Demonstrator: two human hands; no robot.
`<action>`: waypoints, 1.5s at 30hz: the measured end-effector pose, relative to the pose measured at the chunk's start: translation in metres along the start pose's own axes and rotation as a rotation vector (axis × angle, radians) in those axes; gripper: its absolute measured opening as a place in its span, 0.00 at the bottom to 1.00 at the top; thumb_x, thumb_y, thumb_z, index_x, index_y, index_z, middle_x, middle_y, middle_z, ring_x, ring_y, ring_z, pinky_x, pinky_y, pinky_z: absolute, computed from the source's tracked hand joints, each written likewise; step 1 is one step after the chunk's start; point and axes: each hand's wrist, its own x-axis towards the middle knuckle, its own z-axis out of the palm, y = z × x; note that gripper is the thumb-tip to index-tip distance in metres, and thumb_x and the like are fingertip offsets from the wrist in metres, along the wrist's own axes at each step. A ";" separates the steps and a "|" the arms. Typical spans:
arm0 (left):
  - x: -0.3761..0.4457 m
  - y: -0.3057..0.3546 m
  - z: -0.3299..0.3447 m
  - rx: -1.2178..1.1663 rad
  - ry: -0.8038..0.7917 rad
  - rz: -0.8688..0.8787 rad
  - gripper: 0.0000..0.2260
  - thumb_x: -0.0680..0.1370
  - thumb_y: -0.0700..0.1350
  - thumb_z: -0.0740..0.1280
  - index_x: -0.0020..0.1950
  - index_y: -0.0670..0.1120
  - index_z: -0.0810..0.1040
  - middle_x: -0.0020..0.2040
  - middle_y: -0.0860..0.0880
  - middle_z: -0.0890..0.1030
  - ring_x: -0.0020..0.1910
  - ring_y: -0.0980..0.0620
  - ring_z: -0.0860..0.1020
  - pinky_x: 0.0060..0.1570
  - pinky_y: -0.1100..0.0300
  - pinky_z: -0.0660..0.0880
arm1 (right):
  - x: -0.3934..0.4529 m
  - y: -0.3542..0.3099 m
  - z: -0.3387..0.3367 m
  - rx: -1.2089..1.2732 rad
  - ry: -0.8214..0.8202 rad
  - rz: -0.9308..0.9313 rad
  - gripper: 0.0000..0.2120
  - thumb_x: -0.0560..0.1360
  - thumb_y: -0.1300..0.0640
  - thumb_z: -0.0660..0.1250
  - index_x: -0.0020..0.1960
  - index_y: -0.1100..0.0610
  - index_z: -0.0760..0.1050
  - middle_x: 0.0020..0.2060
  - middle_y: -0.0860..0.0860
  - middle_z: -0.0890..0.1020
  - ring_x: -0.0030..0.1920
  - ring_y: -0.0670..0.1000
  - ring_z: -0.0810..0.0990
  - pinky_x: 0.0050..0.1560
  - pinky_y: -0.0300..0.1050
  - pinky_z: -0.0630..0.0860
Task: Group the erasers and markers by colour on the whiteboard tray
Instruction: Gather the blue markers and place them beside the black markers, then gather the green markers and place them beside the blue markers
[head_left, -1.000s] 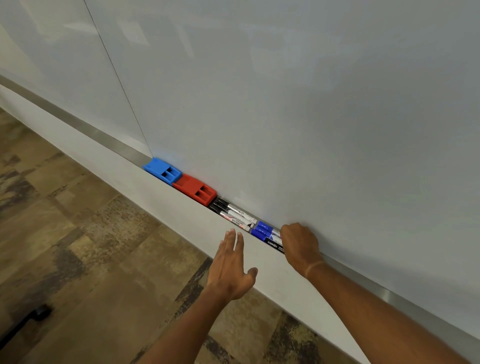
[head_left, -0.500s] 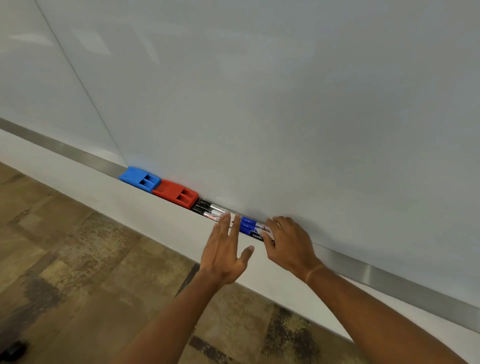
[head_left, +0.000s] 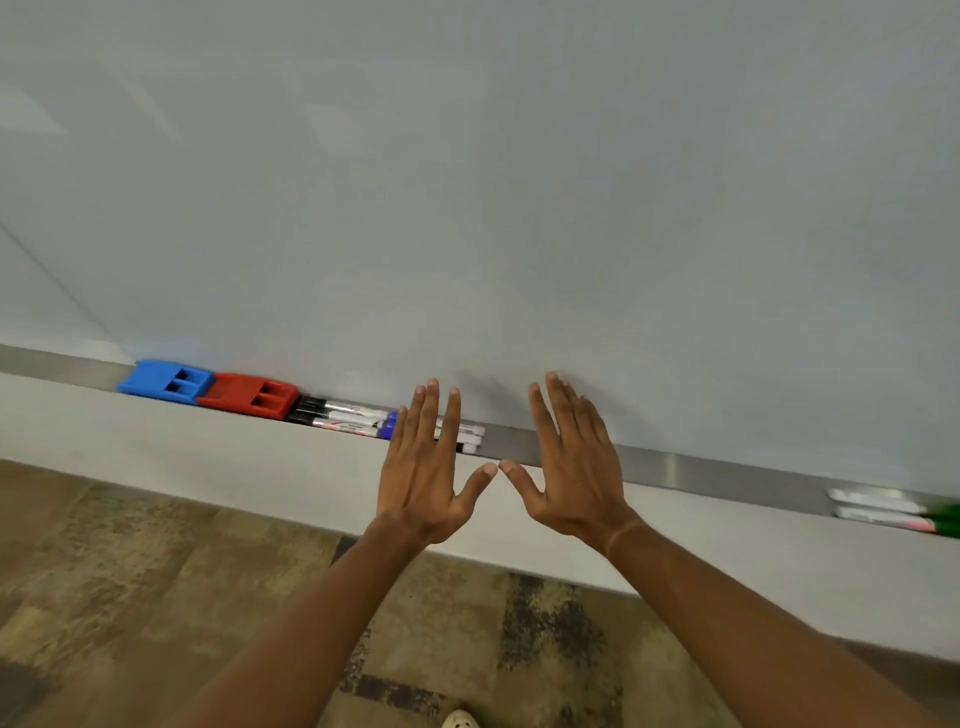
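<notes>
Nearest to the camera, both arms reach forward over the patterned floor (head_left: 130, 597). The left hand (head_left: 423, 467) and the right hand (head_left: 571, 467) are both flat, with straight fingers and nothing held; the two thumb tips almost meet between them. They hover in front of the whiteboard tray (head_left: 675, 470), and I cannot tell if any finger touches it.

Behind the left hand, on the tray, lie the blue markers (head_left: 388, 425), partly hidden by the fingers. Just to the left of them are the black markers (head_left: 337, 414), then the red eraser (head_left: 249, 396) and next to it the blue eraser (head_left: 166, 382), side by side and touching. Far to the right, well apart from this group, the green markers (head_left: 883, 512) lie at the picture's edge.

In my judgement the sorting is well advanced: markers of the same colour lie together. What seems left is that the blue eraser is not beside the blue markers.

The markers carry small print, but it is too blurred to read. Farthest is the plain whiteboard (head_left: 467, 208).
</notes>
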 end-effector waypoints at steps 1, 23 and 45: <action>0.000 0.007 0.001 -0.002 0.001 0.007 0.42 0.73 0.73 0.37 0.79 0.49 0.38 0.79 0.47 0.37 0.78 0.47 0.37 0.76 0.47 0.40 | -0.004 0.005 -0.005 -0.004 0.004 0.014 0.42 0.74 0.31 0.50 0.78 0.56 0.45 0.78 0.56 0.49 0.78 0.55 0.45 0.76 0.57 0.52; -0.063 0.331 0.022 0.004 -0.075 0.422 0.40 0.71 0.73 0.35 0.75 0.52 0.28 0.77 0.48 0.31 0.77 0.47 0.32 0.76 0.46 0.41 | -0.267 0.182 -0.177 -0.119 0.171 0.532 0.43 0.73 0.29 0.47 0.78 0.54 0.44 0.78 0.55 0.49 0.78 0.55 0.45 0.76 0.56 0.49; 0.021 0.442 0.102 -0.024 -0.206 0.416 0.40 0.73 0.72 0.42 0.74 0.52 0.28 0.78 0.47 0.32 0.77 0.48 0.32 0.77 0.48 0.41 | -0.270 0.336 -0.173 -0.067 0.066 0.622 0.38 0.75 0.34 0.51 0.78 0.52 0.46 0.77 0.51 0.55 0.77 0.54 0.52 0.73 0.47 0.42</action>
